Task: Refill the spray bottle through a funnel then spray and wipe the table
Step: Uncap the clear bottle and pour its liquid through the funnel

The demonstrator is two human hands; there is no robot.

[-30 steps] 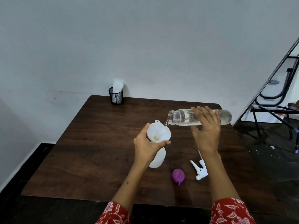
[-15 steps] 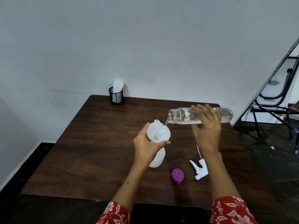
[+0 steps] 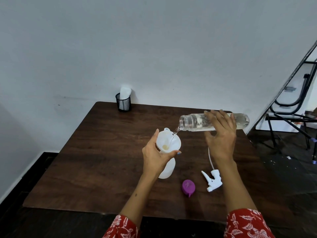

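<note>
We see the white, translucent spray bottle (image 3: 167,167) standing mid-worktop (image 3: 96,160), topped by a white funnel (image 3: 169,140) that our left hand (image 3: 157,157) cups. Our right hand (image 3: 221,136) wraps the clear water bottle (image 3: 193,122), tipped near level, a thin stream entering the funnel.

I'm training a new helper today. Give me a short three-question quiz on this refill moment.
1. True or false: the spray head is screwed onto the spray bottle.
2. Which hand steadies the funnel?
3. The purple cap lies: A) on the table, B) in the mesh cup, C) on the clear bottle.

Key: 1 false; 2 the left hand; 3 A.
</note>
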